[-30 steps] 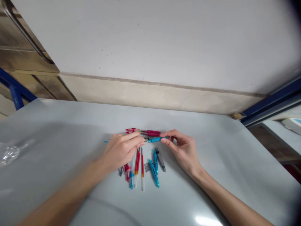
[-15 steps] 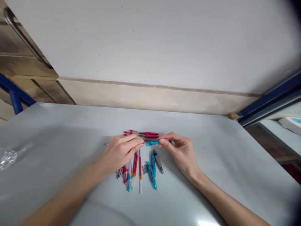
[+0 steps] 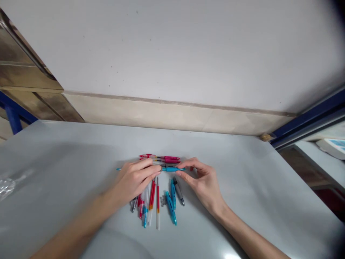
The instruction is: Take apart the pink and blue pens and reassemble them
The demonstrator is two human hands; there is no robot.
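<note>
A blue pen (image 3: 169, 169) lies crosswise between my two hands. My left hand (image 3: 137, 177) pinches its left part, and a blue tip shows beyond the hand at the far left. The fingers and thumb of my right hand (image 3: 201, 180) close on its right end. Pink-red pens (image 3: 171, 158) lie just behind it. Nearer to me are red refills (image 3: 152, 194), a separate red refill (image 3: 158, 201), clear and blue pen barrels (image 3: 145, 216), two blue grip pieces (image 3: 170, 207) and a grey one (image 3: 179, 192).
The pens lie on a grey table (image 3: 81, 151) against a wall. Crumpled clear plastic (image 3: 7, 187) is at the left edge. Small dark pieces (image 3: 163, 200) lie by the refills. Blue frame bars (image 3: 309, 117) stand at the right.
The blue grip piece in my right hand has moved left and now meets the part at my left fingers, without the gap between them. The view has shifted slightly.
</note>
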